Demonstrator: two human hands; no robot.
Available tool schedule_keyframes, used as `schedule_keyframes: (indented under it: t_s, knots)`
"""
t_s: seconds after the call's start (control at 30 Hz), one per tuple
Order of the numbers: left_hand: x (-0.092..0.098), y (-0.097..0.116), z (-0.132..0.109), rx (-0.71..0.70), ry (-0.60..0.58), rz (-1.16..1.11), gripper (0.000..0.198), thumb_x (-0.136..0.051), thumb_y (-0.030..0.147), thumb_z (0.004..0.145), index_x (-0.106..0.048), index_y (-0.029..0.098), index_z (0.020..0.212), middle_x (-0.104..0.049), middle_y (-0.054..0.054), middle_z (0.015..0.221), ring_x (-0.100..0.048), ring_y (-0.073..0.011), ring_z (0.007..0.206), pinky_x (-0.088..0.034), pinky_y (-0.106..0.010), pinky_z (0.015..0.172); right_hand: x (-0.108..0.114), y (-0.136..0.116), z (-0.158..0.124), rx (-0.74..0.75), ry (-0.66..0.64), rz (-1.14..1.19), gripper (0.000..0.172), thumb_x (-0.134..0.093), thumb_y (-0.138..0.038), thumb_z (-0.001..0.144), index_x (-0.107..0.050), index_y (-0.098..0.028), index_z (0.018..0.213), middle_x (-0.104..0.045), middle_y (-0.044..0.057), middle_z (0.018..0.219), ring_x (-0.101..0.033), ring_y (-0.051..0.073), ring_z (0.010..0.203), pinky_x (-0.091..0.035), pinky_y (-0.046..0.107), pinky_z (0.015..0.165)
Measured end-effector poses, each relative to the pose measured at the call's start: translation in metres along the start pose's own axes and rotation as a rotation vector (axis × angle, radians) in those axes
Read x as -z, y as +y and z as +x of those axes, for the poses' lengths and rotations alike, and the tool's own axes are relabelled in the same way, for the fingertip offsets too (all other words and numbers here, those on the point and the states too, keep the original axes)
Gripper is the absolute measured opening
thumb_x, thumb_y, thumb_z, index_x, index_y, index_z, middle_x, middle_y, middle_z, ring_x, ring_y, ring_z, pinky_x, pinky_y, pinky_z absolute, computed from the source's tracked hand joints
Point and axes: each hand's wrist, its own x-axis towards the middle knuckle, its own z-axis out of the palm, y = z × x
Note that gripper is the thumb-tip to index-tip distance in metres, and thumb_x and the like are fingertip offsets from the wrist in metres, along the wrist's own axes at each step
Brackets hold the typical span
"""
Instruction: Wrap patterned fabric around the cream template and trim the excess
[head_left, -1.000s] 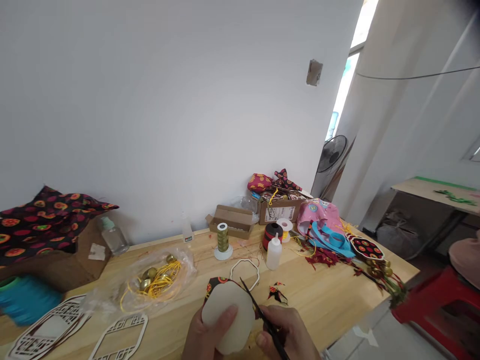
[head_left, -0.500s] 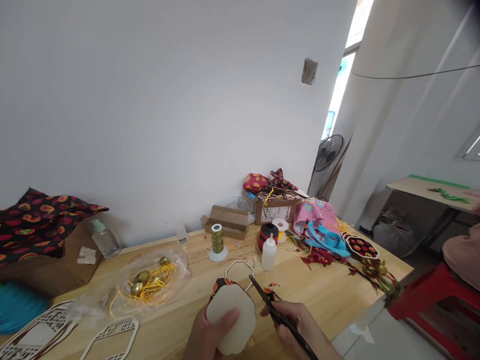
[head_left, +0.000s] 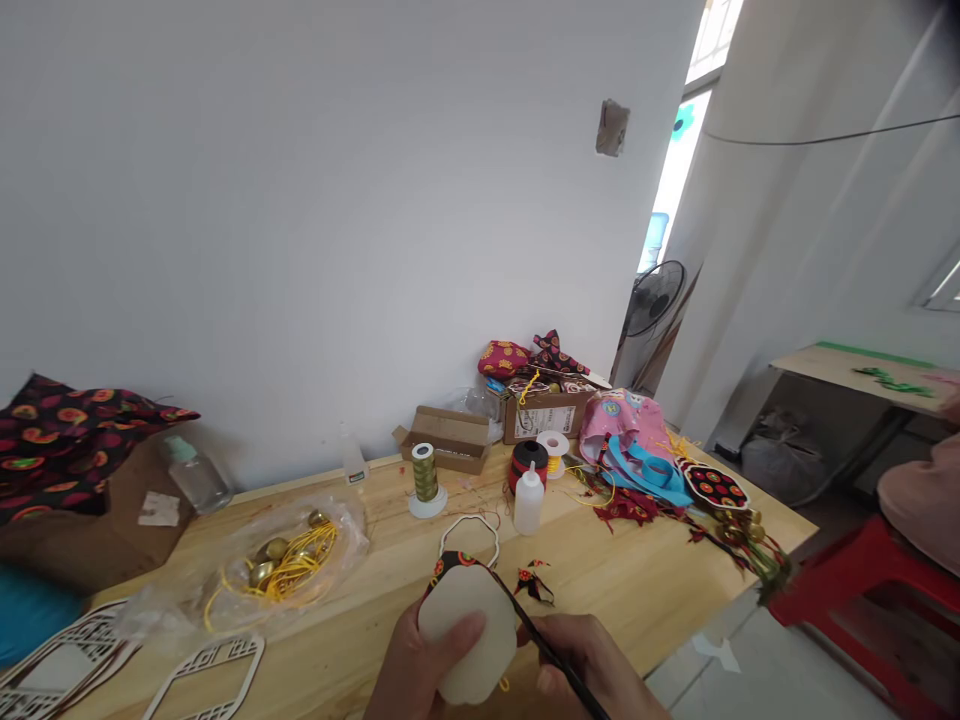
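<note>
My left hand (head_left: 411, 668) holds a rounded, cream-backed shaped piece (head_left: 466, 635) upright, its thumb across the pale face. Black patterned fabric with red cord edges its top. My right hand (head_left: 596, 665) grips a long slim black tool (head_left: 546, 640), whose tip meets the piece's upper right edge. Beyond the piece lies a thin white scalloped frame (head_left: 469, 535). Small black and red fabric scraps (head_left: 535, 585) rest on the wooden table (head_left: 375, 570) near my right hand.
A bag of gold bells and yellow cord (head_left: 285, 570) and laser-cut pale frames (head_left: 202, 680) lie left. Spools, a white bottle (head_left: 529, 500), a cardboard box (head_left: 544, 417) and pink fabric (head_left: 622, 425) stand behind. A person's pink sleeve (head_left: 922, 505) shows beyond a red stool (head_left: 847, 590).
The view has swung, shifting the table left in the picture. The black tool's tip has come down to the piece's upper right edge.
</note>
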Motion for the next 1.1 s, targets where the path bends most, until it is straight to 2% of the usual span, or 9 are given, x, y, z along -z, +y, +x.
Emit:
schedule_keyframes:
  t_s: [0.17,0.27,0.4,0.53,0.67,0.8,0.9,1.0,1.1]
  knots:
    - [-0.002,0.0,-0.001,0.022,-0.028,0.02,0.032,-0.077,0.029,0.047,-0.065,0.01,0.07,-0.069,-0.009,0.061,-0.061,-0.0216,0.054,-0.046,-0.028,0.05,0.004,-0.005,-0.001,0.037,-0.006,-0.152,0.039,-0.064,-0.05,0.061,-0.068,-0.015,0.078,-0.052,-0.001,0.055,-0.041,0.011,0.045,-0.032,0.021,0.043]
    - [-0.005,0.002,-0.002,0.03,-0.018,0.012,0.032,-0.078,0.028,0.047,-0.066,0.01,0.07,-0.069,-0.008,0.061,-0.061,-0.0211,0.055,-0.046,-0.028,0.051,0.006,-0.014,-0.002,0.103,0.049,-0.243,0.034,-0.066,-0.047,0.06,-0.07,-0.017,0.075,-0.057,0.002,0.059,-0.049,0.015,0.052,-0.039,0.022,0.048]
    - [-0.007,0.003,-0.003,0.034,-0.005,0.001,0.032,-0.077,0.026,0.047,-0.065,0.011,0.072,-0.068,-0.006,0.06,-0.06,-0.0195,0.054,-0.046,-0.027,0.05,0.007,-0.023,-0.004,0.146,0.12,-0.296,0.035,-0.069,-0.045,0.058,-0.071,-0.014,0.075,-0.06,0.007,0.064,-0.056,0.019,0.055,-0.044,0.025,0.05]
    - [-0.006,0.002,-0.002,0.036,-0.011,0.001,0.032,-0.077,0.027,0.047,-0.065,0.012,0.072,-0.068,-0.005,0.06,-0.059,-0.0176,0.052,-0.045,-0.025,0.047,0.008,-0.024,-0.004,0.183,0.12,-0.381,0.037,-0.067,-0.047,0.059,-0.071,-0.013,0.075,-0.062,0.008,0.064,-0.056,0.02,0.055,-0.044,0.025,0.05]
    - [-0.002,-0.001,0.0,0.052,-0.038,0.02,0.031,-0.076,0.028,0.05,-0.064,0.013,0.074,-0.068,-0.005,0.063,-0.058,-0.0169,0.052,-0.044,-0.024,0.044,0.01,-0.019,-0.001,0.209,0.063,-0.506,0.032,-0.064,-0.047,0.062,-0.071,-0.016,0.069,-0.06,0.004,0.057,-0.054,0.018,0.053,-0.042,0.024,0.05]
    - [0.0,-0.003,0.002,0.049,-0.062,0.007,0.033,-0.076,0.027,0.05,-0.064,0.012,0.076,-0.069,-0.007,0.067,-0.059,-0.0178,0.053,-0.044,-0.025,0.046,0.013,-0.015,0.002,0.223,0.023,-0.485,0.03,-0.065,-0.047,0.061,-0.07,-0.019,0.068,-0.057,0.002,0.053,-0.051,0.017,0.053,-0.04,0.021,0.049]
    - [0.0,-0.002,0.003,0.04,-0.083,0.008,0.033,-0.076,0.027,0.049,-0.064,0.011,0.076,-0.068,-0.006,0.062,-0.059,-0.0177,0.052,-0.045,-0.025,0.046,0.018,-0.016,0.001,0.146,-0.091,-0.419,0.041,-0.058,-0.053,0.067,-0.068,-0.016,0.081,-0.052,0.0,0.053,-0.046,0.014,0.05,-0.037,0.021,0.047]
    - [0.0,-0.002,0.003,0.024,-0.077,0.0,0.036,-0.078,0.027,0.047,-0.063,0.011,0.076,-0.067,-0.005,0.06,-0.058,-0.0168,0.052,-0.044,-0.024,0.045,0.025,-0.021,-0.001,0.046,-0.222,-0.363,0.054,-0.048,-0.059,0.073,-0.062,-0.013,0.098,-0.051,0.0,0.061,-0.044,0.012,0.051,-0.036,0.021,0.047]
    - [0.0,-0.003,0.003,0.025,-0.081,0.002,0.036,-0.078,0.027,0.048,-0.062,0.011,0.075,-0.068,-0.005,0.059,-0.057,-0.0162,0.051,-0.044,-0.024,0.044,0.032,-0.025,-0.002,0.002,-0.303,-0.349,0.057,-0.044,-0.062,0.073,-0.059,-0.014,0.101,-0.052,0.001,0.067,-0.045,0.014,0.056,-0.036,0.022,0.049]
